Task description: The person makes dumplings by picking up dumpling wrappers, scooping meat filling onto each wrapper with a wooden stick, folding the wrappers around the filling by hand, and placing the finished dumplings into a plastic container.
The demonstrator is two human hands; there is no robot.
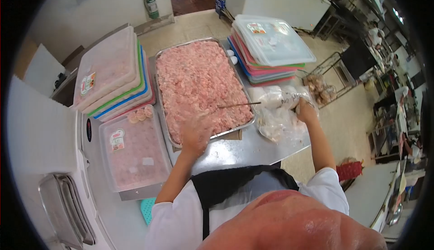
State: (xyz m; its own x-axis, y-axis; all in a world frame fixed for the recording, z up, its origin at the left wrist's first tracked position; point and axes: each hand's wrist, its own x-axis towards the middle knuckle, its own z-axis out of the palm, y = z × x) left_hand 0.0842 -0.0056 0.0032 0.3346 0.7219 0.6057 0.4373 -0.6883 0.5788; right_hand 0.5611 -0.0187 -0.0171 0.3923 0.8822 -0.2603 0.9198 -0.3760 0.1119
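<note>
A deep metal tray (250, 122) full of pink minced meat (199, 78) stands on the metal table. My left hand (197, 130) is over the tray's near side, its fingers against the meat and hard to make out. Just right of it, a thin dark rod or blade (239, 104) lies across the meat and sticks out past the tray's edge; whether my fingers touch it is unclear. My right hand (307, 111) grips the right side of a clear plastic bag (275, 122). White wrapped rolls (282, 96) with black handwriting lie beside and behind the bag.
Lidded containers (106, 69) are stacked at left, above another lidded container (133, 153) with pale round pieces on its top edge. More lids or containers (273, 40) are piled at back right. Beyond stand a wire rack (337, 71) and a white chest (275, 4).
</note>
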